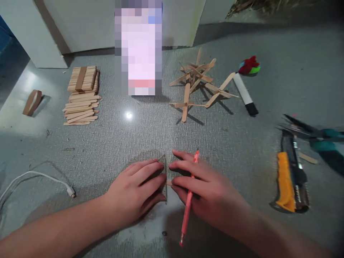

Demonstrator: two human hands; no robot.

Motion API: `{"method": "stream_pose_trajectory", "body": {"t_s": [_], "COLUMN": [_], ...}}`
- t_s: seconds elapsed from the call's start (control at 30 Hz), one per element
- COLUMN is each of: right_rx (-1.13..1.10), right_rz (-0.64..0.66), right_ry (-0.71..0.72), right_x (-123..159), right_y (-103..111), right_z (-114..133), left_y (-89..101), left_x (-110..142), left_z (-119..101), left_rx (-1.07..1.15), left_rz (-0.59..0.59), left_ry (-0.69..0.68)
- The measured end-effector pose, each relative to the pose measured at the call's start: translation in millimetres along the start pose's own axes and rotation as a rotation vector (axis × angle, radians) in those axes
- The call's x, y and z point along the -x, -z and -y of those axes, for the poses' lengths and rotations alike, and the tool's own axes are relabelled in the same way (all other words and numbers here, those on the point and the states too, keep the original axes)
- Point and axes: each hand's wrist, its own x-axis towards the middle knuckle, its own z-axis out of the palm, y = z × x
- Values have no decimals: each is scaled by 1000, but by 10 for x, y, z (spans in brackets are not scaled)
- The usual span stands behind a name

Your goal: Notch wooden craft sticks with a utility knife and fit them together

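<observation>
My left hand (135,188) presses down with bent fingers on a clear ruler (166,195), whose straight edge shows past the fingertips; the rest of it is hidden. A wooden craft stick (168,183) lies crosswise between my hands, with only a short piece visible. My right hand (206,186) has a pink pen (187,209) tucked between its fingers, tilted, its tip pointing away from me. Those right fingertips touch the table and the stick's end. Farther off stands a structure of crossed craft sticks (197,73), with joined sticks reaching toward a white tube with a black cap (245,94).
At left lie a banded bundle of sticks (82,79), loose sticks (82,111), a brown paper band (32,103) and a white cable (40,174). At right are an orange-and-black cutter (286,182), green-handled pliers (322,139) and a red-and-green lump (249,66). A blurred-out upright object (141,53) stands behind.
</observation>
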Motion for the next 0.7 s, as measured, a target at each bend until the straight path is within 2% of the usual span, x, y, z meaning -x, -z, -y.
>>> {"method": "stream_pose_trajectory", "body": {"t_s": [0.3, 0.5, 0.7], "right_rx": [-23, -29, -60], "right_rz": [104, 93, 94], "right_ry": [-32, -33, -39], "right_x": [1, -2, -41], "right_y": [96, 107, 120], "right_z": [21, 28, 40], "left_y": [25, 36, 26], "left_x": [-15, -18, -26], "left_z": [-2, -2, 3], "left_rx": [54, 71, 93], "left_rz": [24, 49, 19], "left_ry": [33, 34, 14]}}
